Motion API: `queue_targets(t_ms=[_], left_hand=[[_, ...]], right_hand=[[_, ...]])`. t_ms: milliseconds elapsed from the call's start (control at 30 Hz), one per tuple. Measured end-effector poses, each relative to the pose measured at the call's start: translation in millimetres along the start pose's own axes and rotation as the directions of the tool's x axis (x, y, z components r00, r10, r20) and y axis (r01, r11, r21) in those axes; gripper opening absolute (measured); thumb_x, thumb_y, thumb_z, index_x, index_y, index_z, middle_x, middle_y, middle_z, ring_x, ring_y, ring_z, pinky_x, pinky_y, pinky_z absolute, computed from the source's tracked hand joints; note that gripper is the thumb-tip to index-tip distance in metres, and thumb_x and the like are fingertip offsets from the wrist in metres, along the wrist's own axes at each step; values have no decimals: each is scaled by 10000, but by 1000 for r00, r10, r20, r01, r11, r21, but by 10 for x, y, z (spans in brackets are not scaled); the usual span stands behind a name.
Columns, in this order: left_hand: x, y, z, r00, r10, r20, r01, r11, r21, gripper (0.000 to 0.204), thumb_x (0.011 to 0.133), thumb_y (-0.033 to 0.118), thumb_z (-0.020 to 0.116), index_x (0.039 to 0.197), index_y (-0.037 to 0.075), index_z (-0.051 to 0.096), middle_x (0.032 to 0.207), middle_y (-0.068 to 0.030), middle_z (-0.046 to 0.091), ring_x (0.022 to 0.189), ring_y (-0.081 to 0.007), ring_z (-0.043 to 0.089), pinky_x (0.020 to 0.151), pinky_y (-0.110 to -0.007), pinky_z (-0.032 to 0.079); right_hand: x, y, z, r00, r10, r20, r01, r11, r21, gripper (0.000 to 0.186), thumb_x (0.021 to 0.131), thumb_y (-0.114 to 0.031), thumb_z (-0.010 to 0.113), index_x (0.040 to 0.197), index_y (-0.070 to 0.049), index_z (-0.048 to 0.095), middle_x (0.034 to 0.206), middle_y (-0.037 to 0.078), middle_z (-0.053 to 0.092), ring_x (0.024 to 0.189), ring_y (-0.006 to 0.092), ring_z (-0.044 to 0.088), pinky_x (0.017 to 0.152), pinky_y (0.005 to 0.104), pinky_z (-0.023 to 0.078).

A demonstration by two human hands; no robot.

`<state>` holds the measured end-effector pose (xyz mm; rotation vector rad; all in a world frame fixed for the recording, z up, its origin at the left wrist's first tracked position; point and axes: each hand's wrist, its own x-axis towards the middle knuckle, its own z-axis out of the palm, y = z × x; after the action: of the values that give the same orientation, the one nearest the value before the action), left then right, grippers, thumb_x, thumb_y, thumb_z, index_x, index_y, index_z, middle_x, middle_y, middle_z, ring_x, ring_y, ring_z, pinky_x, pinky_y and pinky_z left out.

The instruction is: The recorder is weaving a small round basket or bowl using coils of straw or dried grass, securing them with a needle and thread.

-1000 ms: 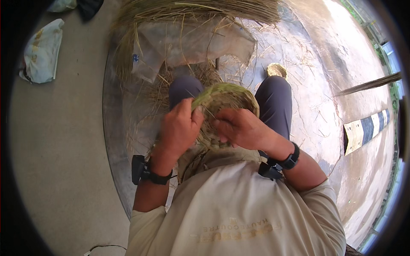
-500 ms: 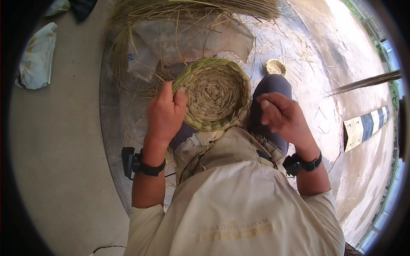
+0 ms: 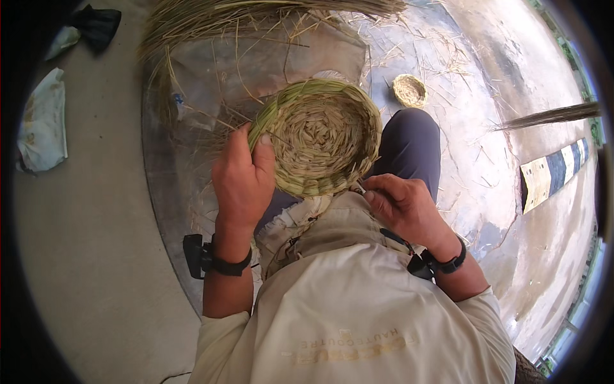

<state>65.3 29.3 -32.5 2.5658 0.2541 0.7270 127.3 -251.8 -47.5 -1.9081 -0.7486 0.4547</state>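
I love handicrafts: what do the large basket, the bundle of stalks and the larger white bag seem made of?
Large basket: plant fibre, perhaps straw or grass, matte; woven strands show, greener at the rim. Bundle of stalks: seemingly dried straw or reed, dull; thin brownish stems. White bag: probably plastic, smoothish; soft creases suggest it.

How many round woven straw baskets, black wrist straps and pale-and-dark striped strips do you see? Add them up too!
Round woven straw baskets: big basket, small basket: 2
Black wrist straps: left strap, right strap: 2
Pale-and-dark striped strip: 1
Total: 5
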Motion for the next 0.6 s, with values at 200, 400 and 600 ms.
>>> queue_targets(t_ms=[200, 400, 600], left_hand=[[-6, 77, 16, 998, 55, -4, -55, 998, 8, 283, 987, 134, 685, 1209, -37, 640, 968, -240, 718, 859, -439, 722, 722, -469, 579], [-59, 200, -11, 993, 114, 3, -114, 993, 44, 291, 964, 117, 709, 1203, -34, 641, 976, -228, 714, 845, -422, 729, 707, -455, 589], [-100, 353, -78, 987, 164, 2, -162, 978, 134, 290, 948, 120, 729, 1199, -4, 651, 969, -202, 713, 836, -408, 729, 692, -463, 590]], right_hand=[[67, 13, 142, 976, -180, -124, 167, 980, -106, 109, 924, -100, 754, 1011, -64, 698, 818, 121, 693, 696, 312, 698, 602, 402, 546], [320, -228, 76, 948, -315, -42, 264, 855, -446, 120, 888, -112, 715, 979, -76, 646, 808, 94, 676, 688, 279, 727, 543, 400, 546], [526, -257, 212, 949, -284, 140, 300, 664, -685, 86, 871, -128, 638, 931, -67, 649, 859, 100, 679, 701, 297, 755, 540, 390, 581]])
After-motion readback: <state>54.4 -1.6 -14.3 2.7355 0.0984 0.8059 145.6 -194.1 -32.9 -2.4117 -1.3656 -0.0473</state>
